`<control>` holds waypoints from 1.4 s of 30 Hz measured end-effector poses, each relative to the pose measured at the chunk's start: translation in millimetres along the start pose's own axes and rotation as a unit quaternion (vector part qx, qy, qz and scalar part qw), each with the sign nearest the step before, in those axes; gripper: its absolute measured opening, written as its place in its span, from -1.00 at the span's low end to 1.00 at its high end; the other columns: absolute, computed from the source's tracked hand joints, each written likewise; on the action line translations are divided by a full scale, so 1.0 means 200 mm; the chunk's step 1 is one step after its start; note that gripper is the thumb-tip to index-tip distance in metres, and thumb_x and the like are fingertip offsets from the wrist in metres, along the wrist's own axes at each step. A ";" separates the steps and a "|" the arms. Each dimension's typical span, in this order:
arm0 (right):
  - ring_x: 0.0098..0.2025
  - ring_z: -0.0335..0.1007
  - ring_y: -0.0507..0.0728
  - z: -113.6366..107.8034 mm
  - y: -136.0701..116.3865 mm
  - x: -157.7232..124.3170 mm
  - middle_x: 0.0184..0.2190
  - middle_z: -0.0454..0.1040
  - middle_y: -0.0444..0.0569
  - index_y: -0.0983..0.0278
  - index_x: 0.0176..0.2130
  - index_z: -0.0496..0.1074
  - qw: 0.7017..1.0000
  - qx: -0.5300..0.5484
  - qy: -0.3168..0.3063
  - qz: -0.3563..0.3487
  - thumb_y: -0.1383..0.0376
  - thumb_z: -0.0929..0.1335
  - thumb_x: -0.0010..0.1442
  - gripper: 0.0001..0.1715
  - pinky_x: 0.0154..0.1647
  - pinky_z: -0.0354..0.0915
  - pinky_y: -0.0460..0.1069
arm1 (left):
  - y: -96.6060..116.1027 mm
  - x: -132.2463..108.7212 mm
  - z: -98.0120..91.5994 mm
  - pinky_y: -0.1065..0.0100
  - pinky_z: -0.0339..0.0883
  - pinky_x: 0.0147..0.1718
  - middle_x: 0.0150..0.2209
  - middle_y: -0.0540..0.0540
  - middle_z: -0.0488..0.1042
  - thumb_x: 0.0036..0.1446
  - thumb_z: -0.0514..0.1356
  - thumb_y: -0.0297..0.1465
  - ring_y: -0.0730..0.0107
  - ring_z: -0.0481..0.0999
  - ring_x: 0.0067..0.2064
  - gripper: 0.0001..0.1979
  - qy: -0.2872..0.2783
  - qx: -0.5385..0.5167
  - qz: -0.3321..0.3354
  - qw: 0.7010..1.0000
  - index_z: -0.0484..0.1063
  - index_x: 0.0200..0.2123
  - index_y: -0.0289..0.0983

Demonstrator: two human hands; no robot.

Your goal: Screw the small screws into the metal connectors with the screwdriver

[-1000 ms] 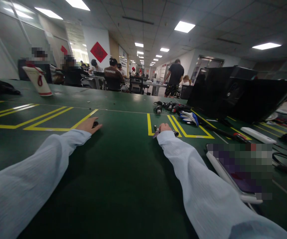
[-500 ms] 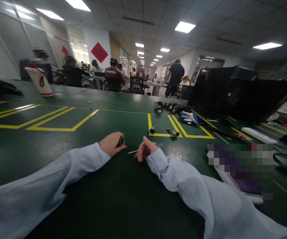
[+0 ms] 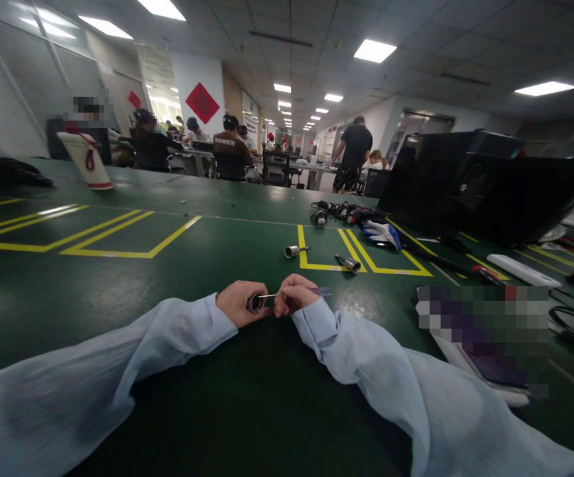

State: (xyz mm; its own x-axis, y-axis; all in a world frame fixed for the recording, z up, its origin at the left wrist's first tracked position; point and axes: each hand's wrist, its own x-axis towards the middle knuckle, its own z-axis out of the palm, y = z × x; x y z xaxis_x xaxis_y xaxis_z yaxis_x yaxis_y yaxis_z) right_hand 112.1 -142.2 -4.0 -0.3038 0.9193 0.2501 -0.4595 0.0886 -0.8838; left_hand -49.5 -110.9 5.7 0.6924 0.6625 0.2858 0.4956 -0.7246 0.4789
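Note:
My left hand (image 3: pixel 237 303) is closed round a small dark metal cylinder (image 3: pixel 256 303) whose open end faces my right hand. My right hand (image 3: pixel 294 294) pinches a thin screwdriver (image 3: pixel 317 291) with a clear bluish handle, and its metal tip reaches the mouth of the cylinder. Both hands rest close together on the green table (image 3: pixel 217 371), in pale blue sleeves. Farther out, two more small metal cylinders (image 3: pixel 292 251) (image 3: pixel 348 263) lie by a yellow marked box.
A pile of dark parts (image 3: pixel 339 212) and a blue-white glove (image 3: pixel 381 233) lie beyond the yellow lines. Black cases (image 3: pixel 470 185) stand at the right, with a white bar (image 3: pixel 520 270) and cables. A white bag (image 3: pixel 88 162) stands far left. People sit and stand at tables behind.
Both hands drew back from the far yellow boxes toward me, bringing the cylinder and the screwdriver. They have come together, and the screwdriver tip now meets the cylinder's open end.

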 end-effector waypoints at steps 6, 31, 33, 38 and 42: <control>-0.70 0.20 -0.07 0.10 -0.01 -0.07 -0.77 0.31 -0.24 0.29 -0.58 0.24 0.978 -0.187 0.065 -0.066 0.39 0.25 -0.10 -0.94 -0.65 0.12 -0.16 | 0.01 -0.01 -0.01 0.50 0.12 -0.57 -0.61 0.04 0.29 -0.07 0.11 -0.27 0.54 0.27 -0.55 -0.78 -0.006 0.010 0.046 0.999 0.28 -0.56 -0.33; -0.72 0.24 -0.06 0.06 0.00 -0.02 -0.72 0.42 -0.19 0.30 -0.56 0.25 0.999 -0.047 0.008 0.025 0.38 0.27 -0.12 -0.97 -0.68 0.18 -0.15 | 0.04 -0.03 -0.02 0.49 0.16 -0.52 -0.59 0.01 0.32 -0.08 0.04 -0.48 0.52 0.32 -0.53 -0.90 0.017 0.028 0.093 0.995 0.27 -0.59 -0.31; -0.73 0.21 -0.08 0.07 0.00 -0.03 -0.76 0.38 -0.22 0.31 -0.61 0.27 0.994 -0.099 0.052 0.014 0.41 0.28 -0.15 -0.94 -0.69 0.15 -0.17 | 0.04 -0.03 -0.02 0.47 0.15 -0.52 -0.59 0.01 0.31 -0.09 0.03 -0.49 0.49 0.32 -0.53 -0.91 0.009 0.085 0.097 0.992 0.28 -0.58 -0.29; -0.71 0.26 -0.05 0.05 0.03 0.00 -0.73 0.42 -0.19 0.32 -0.61 0.28 0.996 -0.059 0.031 0.065 0.41 0.28 -0.17 -0.96 -0.66 0.20 -0.14 | 0.03 -0.03 -0.02 0.44 0.15 -0.47 -0.56 0.00 0.31 -0.10 0.02 -0.49 0.45 0.32 -0.49 -0.92 0.023 0.139 0.117 0.983 0.28 -0.56 -0.29; -0.67 0.33 -0.02 0.02 0.03 0.01 -0.67 0.47 -0.13 0.33 -0.56 0.27 0.996 0.021 -0.031 0.077 0.40 0.30 -0.17 -0.96 -0.59 0.25 -0.11 | 0.02 -0.03 -0.03 0.46 0.16 -0.46 -0.57 -0.01 0.32 -0.09 0.03 -0.50 0.48 0.30 -0.50 -0.92 0.046 0.065 0.122 0.989 0.28 -0.55 -0.31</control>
State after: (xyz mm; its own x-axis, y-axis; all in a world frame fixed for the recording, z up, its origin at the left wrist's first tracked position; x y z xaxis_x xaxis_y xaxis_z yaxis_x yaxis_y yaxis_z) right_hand 104.8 -141.5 -7.8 -0.4246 0.8948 0.1382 -0.4376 -0.0692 -0.8965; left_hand -53.8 -117.3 10.7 0.7518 0.4755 0.4569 0.3877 -0.8792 0.2770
